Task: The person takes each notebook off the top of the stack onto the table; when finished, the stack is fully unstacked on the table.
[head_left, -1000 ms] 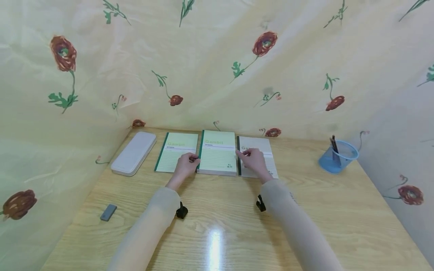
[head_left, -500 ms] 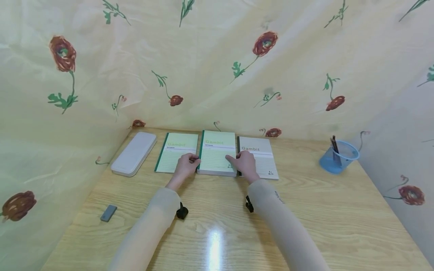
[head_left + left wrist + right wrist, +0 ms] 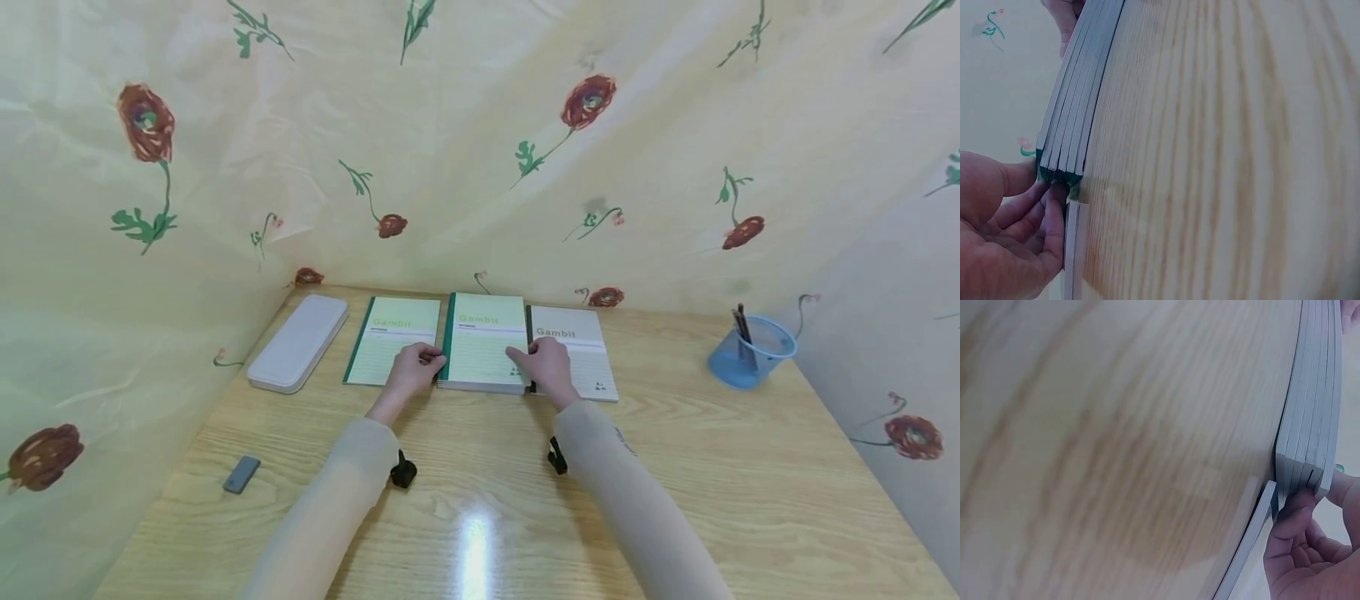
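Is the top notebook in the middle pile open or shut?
It is shut. The top notebook has its printed cover facing up, and it does not lie spread open.

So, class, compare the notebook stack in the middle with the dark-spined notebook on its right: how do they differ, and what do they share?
Thickness: the notebook stack is several books thick, while the dark-spined notebook is much thinner.
Colour: the notebook stack's top cover is pale green with a green spine; the dark-spined notebook's cover is whitish.
Shared: both show lined covers facing up, printed with "Gambit".
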`<state>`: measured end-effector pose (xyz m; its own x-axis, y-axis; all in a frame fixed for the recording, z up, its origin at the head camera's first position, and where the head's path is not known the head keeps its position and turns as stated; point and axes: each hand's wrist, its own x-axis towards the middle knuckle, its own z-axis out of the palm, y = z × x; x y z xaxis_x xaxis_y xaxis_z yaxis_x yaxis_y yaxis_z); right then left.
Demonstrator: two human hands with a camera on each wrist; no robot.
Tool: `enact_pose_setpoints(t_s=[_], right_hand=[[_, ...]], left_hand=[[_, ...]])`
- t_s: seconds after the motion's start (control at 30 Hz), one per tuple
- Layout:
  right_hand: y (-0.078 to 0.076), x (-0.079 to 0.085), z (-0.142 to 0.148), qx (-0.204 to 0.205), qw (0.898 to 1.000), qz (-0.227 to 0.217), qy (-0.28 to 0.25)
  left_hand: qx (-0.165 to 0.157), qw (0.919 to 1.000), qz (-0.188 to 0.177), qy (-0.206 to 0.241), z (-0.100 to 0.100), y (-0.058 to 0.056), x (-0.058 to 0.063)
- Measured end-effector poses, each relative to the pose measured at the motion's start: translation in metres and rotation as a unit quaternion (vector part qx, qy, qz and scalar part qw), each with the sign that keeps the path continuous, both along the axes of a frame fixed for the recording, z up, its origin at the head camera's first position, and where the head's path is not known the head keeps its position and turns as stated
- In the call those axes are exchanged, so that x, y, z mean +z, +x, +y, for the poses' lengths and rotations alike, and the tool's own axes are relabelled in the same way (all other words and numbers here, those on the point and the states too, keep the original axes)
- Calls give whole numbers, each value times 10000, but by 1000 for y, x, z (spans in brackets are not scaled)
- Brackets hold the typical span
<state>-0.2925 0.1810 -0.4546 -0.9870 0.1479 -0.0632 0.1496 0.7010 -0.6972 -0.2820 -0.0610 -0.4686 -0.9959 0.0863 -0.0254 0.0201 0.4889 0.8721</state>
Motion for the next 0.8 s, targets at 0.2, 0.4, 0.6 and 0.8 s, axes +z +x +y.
enact_pose_setpoints(t_s=[0.2,0.4,0.6,0.8], right_hand=[[2,3,5,-61,9999,-99,-124],[2,1,13,-97,9990,-323,-289],[3,0,25,-271,9960,-470,-711],[1,-2,41,-606,9869,-614,-1367]], left_hand=[[-58,10000,8,-24,0,1,0],[-46,10000,-37,-16,-1,0,0],[-1,10000,-62,-12,0,1,1],[-4,10000,-76,-39,0,1,1]])
